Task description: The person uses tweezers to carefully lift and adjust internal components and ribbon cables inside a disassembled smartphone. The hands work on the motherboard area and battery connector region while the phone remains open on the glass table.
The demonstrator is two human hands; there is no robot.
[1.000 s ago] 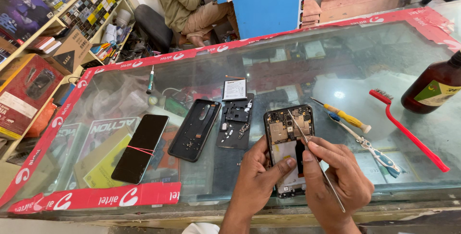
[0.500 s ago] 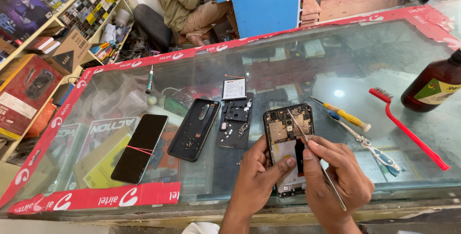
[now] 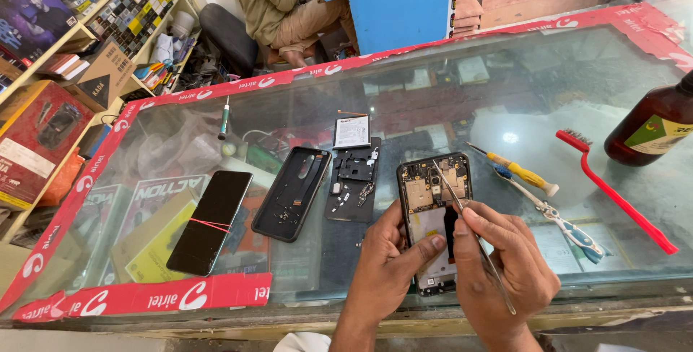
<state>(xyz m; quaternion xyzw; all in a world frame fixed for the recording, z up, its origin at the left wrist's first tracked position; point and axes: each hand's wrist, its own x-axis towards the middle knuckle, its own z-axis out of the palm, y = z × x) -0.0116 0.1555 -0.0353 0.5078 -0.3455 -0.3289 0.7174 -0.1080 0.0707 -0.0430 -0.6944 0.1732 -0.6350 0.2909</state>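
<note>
An opened phone [image 3: 432, 200] with its circuit boards bare lies on the glass counter [image 3: 462, 99]. My left hand [image 3: 386, 269] grips its left edge, thumb across the lower body. My right hand [image 3: 505, 269] pinches thin metal tweezers [image 3: 451, 193], whose tips rest on the upper board. To the left lie a black inner frame with small parts [image 3: 354, 182], a black back cover [image 3: 292, 193], a screen panel with a red band [image 3: 211, 222] and a white-labelled battery [image 3: 352, 132].
A yellow-handled screwdriver [image 3: 520, 173], a blue-handled tool [image 3: 559, 218], a red brush [image 3: 613, 193] and a brown bottle [image 3: 650, 128] sit to the right. A small green screwdriver [image 3: 224, 117] lies far left. A seated person [image 3: 281, 5] is behind the counter, by shelves [image 3: 65, 41].
Barely anything differs: my left thumb has shifted slightly on the phone body, and the tweezers stay on the upper board.
</note>
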